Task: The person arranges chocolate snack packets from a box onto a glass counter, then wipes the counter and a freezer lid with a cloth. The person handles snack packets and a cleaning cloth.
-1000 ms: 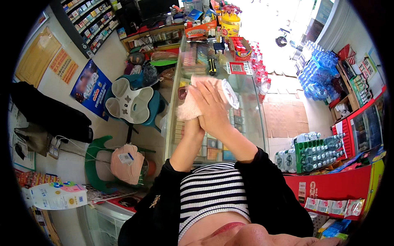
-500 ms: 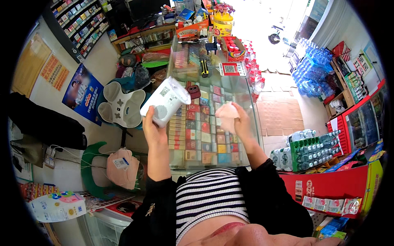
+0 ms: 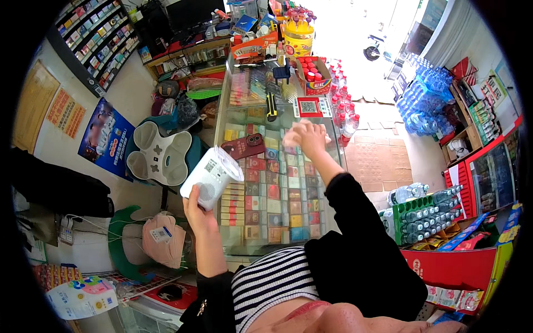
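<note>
My left hand (image 3: pixel 199 213) is closed round the lower end of a white, rounded box (image 3: pixel 210 178) with a round speaker grille and a small square code. The box is tilted, above the left edge of the glass display counter (image 3: pixel 261 247). My right hand (image 3: pixel 312 137) presses a pale pink cloth (image 3: pixel 290 139) on the counter top near its right side, the fingers curled over it. Between my hands a dark red phone (image 3: pixel 244 146) lies on the glass, above the rows of small boxes inside.
A printed code card (image 3: pixel 312 107) and a yellow-and-black cutter-like tool (image 3: pixel 271 106) lie farther up the counter. Red-capped bottles (image 3: pixel 350 125) line its right edge. A grey-white moulded tray (image 3: pixel 161 152) sits left of it. Packs of water bottles (image 3: pixel 425 219) stand at the right.
My right hand has moved forward and come down with the cloth onto the glass. My left hand has lowered the white box toward me, showing more of the phone.
</note>
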The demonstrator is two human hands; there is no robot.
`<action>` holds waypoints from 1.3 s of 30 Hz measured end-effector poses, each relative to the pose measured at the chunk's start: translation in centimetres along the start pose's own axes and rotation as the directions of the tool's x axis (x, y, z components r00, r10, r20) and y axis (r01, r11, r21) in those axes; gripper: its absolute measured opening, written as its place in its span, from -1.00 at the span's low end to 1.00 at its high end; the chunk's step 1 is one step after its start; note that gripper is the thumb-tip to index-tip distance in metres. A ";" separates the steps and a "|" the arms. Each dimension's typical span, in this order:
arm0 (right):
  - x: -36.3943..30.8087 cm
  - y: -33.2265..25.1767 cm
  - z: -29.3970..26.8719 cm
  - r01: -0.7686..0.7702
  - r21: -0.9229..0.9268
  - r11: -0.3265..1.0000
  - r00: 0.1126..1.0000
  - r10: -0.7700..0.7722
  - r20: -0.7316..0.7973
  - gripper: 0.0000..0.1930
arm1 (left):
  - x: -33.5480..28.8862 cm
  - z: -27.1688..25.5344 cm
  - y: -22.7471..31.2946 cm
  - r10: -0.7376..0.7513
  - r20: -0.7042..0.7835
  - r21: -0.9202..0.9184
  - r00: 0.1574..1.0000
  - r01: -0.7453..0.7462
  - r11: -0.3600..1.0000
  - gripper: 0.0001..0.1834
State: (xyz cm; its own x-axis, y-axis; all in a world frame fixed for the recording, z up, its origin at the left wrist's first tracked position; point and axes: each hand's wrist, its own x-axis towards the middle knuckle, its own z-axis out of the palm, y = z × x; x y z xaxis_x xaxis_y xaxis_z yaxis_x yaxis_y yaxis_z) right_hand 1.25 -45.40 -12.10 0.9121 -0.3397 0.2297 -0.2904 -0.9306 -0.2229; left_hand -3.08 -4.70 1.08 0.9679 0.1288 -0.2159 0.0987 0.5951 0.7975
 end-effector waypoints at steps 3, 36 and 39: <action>7.2 -1.4 -1.6 -0.192 0.101 0.976 0.981 0.191 0.026 -0.62 | -0.2 -0.5 -1.0 0.008 -0.008 0.019 1.000 -0.008 1.000 -0.53; -18.8 1.4 -6.9 0.186 0.310 0.932 0.980 -0.197 0.005 -0.51 | 13.5 28.2 -11.2 -0.193 0.978 -0.088 -0.080 -0.996 -0.030 -0.49; -24.2 0.3 -10.1 0.111 0.384 0.917 0.981 -0.164 0.106 -0.57 | 16.5 31.0 -13.5 -0.332 0.924 -0.234 -0.188 -0.967 -0.105 -0.51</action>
State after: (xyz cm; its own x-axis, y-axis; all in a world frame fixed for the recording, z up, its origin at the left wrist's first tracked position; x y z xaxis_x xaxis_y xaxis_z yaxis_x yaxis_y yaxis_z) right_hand -23.80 -38.88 -8.19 0.9728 -0.1665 0.1611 -0.0536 -0.8382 -0.5427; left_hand 18.68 -35.19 4.20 -0.0008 -0.9550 0.2967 -1.0000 -0.0013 -0.0068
